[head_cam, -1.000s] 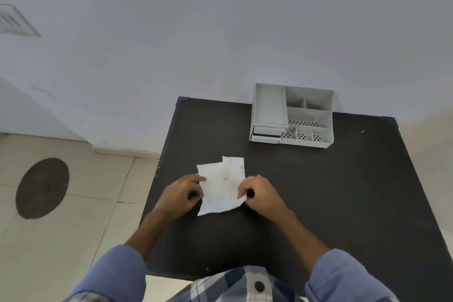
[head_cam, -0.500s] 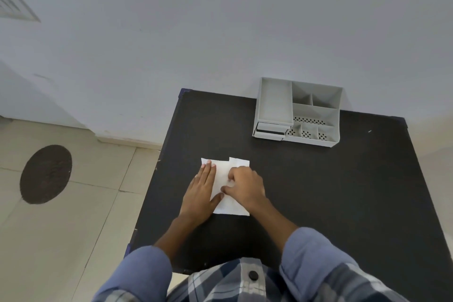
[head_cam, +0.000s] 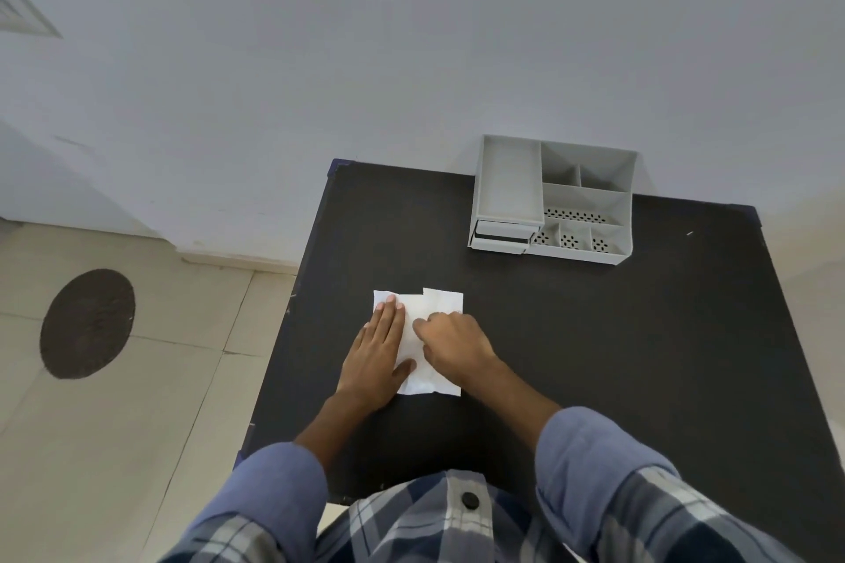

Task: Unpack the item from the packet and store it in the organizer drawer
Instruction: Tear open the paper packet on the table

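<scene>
The left hand point(head_cam: 377, 357) lies flat, fingers extended, pressing the left part of the white packet point(head_cam: 427, 336) onto the black table point(head_cam: 617, 357) just below frame centre. The right hand point(head_cam: 450, 341) is curled, its fingertips pinching at the packet's middle; what they grip cannot be resolved. The 2 hands are nearly touching, both directly on the packet. The packet's long axis runs from lower frame to upper frame, pointing away from the person. The gray organizer point(head_cam: 555, 201) stands well apart, toward the upper right, nearer the right hand. Its drawer point(head_cam: 500, 235) occupies the organizer's lower left corner.
</scene>
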